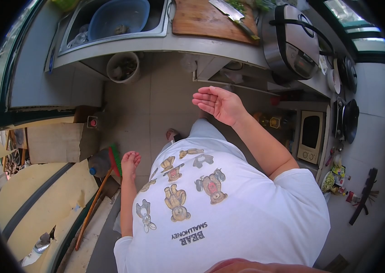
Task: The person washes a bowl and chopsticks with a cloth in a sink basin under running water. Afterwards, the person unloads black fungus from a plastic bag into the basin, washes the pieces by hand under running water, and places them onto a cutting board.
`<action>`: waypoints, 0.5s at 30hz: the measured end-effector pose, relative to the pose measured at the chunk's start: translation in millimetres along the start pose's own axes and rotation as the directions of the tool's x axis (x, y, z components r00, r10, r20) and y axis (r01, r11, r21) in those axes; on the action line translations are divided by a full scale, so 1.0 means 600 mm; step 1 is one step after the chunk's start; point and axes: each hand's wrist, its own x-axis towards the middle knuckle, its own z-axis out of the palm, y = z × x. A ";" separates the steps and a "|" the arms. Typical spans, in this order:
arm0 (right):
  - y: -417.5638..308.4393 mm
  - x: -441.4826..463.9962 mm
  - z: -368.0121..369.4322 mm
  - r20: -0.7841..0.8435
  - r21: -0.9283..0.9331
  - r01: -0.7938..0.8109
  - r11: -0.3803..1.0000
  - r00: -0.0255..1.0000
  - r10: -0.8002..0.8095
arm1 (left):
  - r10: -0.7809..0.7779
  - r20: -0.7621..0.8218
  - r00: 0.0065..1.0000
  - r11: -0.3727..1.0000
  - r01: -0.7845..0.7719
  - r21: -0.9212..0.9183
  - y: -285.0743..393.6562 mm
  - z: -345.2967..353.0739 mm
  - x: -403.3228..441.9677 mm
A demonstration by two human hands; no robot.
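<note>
My right hand (220, 105) is held out in the air in front of my body, palm up, with its fingers stretched and lightly bent and nothing in it. Lower down at my left side, my left hand (130, 164) hangs with loosely curled fingers and no object showing in it. A broom's green and red head (115, 160) is the nearest thing to that hand. On the counter ahead, beyond both hands, a cleaver (232, 16) lies on a wooden cutting board (192, 20), with some greens (237, 5) beside it.
A blue basin (119, 18) sits in the sink (167, 22). A rice cooker (295, 45) stands right of the board. Below are a waste bin (123, 68) and a microwave (311, 136). Left are a cardboard box (58, 142) and a large jug (99, 164); pans (350, 120) hang right.
</note>
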 end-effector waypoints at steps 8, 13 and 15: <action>-0.048 0.024 0.011 0.093 -0.060 0.118 0.991 0.989 -0.112 | -0.005 0.007 1.000 1.000 0.005 -0.010 0.009 0.001 0.017; -0.219 -0.011 0.122 0.327 -0.251 0.857 0.450 0.513 -0.794 | -0.018 0.009 1.000 1.000 0.017 0.016 0.037 0.025 0.038; -0.283 -0.043 0.170 0.477 -0.255 0.962 -0.093 0.042 -0.878 | -0.025 0.002 1.000 0.999 0.025 0.027 0.053 0.033 0.054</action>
